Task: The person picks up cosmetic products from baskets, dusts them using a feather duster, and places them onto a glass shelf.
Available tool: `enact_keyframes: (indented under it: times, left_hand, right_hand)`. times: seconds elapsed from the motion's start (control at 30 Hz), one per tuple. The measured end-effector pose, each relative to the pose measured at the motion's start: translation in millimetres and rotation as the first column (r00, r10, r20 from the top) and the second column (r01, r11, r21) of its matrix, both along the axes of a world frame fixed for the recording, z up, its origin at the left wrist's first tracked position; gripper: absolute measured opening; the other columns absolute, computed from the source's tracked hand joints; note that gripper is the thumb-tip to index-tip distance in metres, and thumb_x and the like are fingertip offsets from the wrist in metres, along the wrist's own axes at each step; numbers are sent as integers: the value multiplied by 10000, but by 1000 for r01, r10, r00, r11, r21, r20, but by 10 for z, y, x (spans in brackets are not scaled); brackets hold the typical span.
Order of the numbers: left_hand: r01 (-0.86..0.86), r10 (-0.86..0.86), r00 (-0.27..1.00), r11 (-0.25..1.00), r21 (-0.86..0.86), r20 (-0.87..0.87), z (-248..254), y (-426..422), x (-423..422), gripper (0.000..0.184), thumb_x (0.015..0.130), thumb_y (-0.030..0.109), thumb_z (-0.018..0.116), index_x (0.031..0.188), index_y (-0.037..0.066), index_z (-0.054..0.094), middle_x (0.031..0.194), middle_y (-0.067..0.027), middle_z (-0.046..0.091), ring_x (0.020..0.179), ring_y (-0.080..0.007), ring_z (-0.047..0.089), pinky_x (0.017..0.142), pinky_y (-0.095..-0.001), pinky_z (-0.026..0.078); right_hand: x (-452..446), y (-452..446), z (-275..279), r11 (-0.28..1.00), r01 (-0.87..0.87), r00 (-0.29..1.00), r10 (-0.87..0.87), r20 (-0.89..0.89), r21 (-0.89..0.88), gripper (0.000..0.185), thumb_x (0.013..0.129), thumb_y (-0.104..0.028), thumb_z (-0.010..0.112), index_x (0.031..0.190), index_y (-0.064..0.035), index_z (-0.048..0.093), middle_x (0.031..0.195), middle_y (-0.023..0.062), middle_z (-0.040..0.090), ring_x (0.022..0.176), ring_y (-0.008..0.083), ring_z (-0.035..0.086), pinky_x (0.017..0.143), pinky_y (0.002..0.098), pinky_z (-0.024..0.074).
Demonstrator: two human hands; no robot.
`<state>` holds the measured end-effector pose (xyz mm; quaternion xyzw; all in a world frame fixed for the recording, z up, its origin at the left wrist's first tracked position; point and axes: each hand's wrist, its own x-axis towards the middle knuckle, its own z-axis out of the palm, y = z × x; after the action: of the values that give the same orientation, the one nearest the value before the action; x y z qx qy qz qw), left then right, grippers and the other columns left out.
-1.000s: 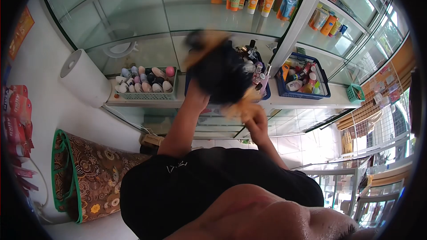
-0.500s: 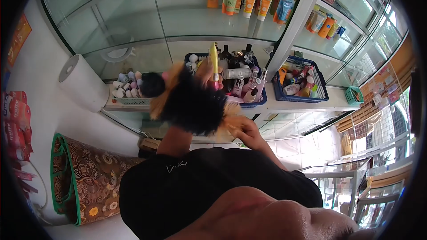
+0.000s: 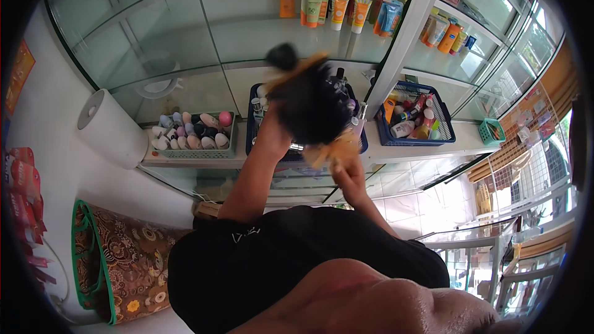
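My right hand (image 3: 350,178) is closed at the tan end of a fluffy black-and-tan feather duster (image 3: 312,105), which is blurred by motion. The duster is raised over the middle blue basket (image 3: 251,128) on the counter and covers most of it. My left hand (image 3: 276,133) reaches up from the left behind the duster; its fingers are hidden by the feathers, so what it holds does not show. Bottles and a pale round cap peek out around the duster's edges.
Left on the counter stands a green basket (image 3: 197,149) of small roll-on bottles, beside a white paper roll (image 3: 111,128). Another blue basket (image 3: 416,141) with bottles and tubes stands right. Sunscreen tubes (image 3: 339,12) line the glass shelf above. A patterned bag (image 3: 133,260) sits lower left.
The duster has swung up and to the right, uncovering the green basket. The yellow tube seen in my left hand earlier is now out of sight behind the feathers.
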<state>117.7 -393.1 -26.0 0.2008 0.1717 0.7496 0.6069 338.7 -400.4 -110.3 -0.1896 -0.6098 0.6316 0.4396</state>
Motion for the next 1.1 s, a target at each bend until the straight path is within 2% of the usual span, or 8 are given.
enact_keyframes:
  times: [0.13,0.23,0.47,0.67,0.8,0.93,1.03,1.1]
  left_hand:
    - [-173,156,919,985,-14,-363,32,50,-53,384,979,311,546,1281,89,466,1156,-94,592,1091,-241,599,923,-394,501]
    - [-158,145,929,987,-9,-340,-10,51,-100,373,974,252,565,1288,80,458,1140,-95,592,1067,-226,608,909,-377,509]
    - [41,-17,973,994,102,-230,-100,149,-187,382,954,170,581,1310,146,445,1102,-27,584,966,-148,599,813,-372,514]
    - [28,-8,978,995,93,-210,-50,154,-122,286,973,191,569,1231,118,468,1026,-7,562,842,-131,577,730,-313,497]
    - [15,-14,998,1000,-13,66,69,139,-49,291,1008,223,493,1277,115,460,1059,-43,569,890,-157,577,807,-320,506]
    - [71,-70,996,997,9,-55,-455,239,-218,359,1010,297,465,1308,96,446,1098,-65,572,1001,-168,569,885,-347,489]
    - [79,-69,989,994,78,-133,-273,107,-193,350,1006,290,472,1307,112,454,1061,-48,563,931,-171,565,821,-359,491]
    - [91,-66,979,988,125,-190,-79,11,-181,344,1004,286,477,1306,123,459,1036,-37,557,885,-172,562,778,-366,491]
  right_hand:
    - [-37,-19,-29,957,-281,955,273,115,65,388,952,-90,587,1315,-28,462,1046,7,562,863,50,513,725,211,424]
    - [-66,51,62,946,-215,974,188,130,244,384,941,-64,546,1310,-38,443,907,30,562,672,65,485,592,214,398]
    - [-50,302,4,976,197,948,-215,-237,-98,330,996,-155,503,1303,-78,409,847,-3,552,546,13,409,472,164,306]
    - [-36,254,26,989,132,971,-143,-189,-71,329,990,-127,510,1301,-71,420,891,9,568,617,32,473,531,179,376]
    - [-25,132,-13,998,-55,996,57,-62,39,353,955,-61,567,1292,-19,474,1146,58,575,968,102,550,829,251,448]
    - [26,104,49,964,-231,968,215,126,130,289,942,-46,589,1225,-3,547,1157,60,573,1080,135,541,927,273,440]
    - [-2,104,130,938,-82,995,55,88,338,311,962,-79,567,1261,-13,511,1097,54,581,981,104,553,852,253,455]
    - [-8,124,73,991,63,997,-57,-55,119,335,978,-112,547,1289,-23,462,1033,48,582,829,73,536,722,215,445]
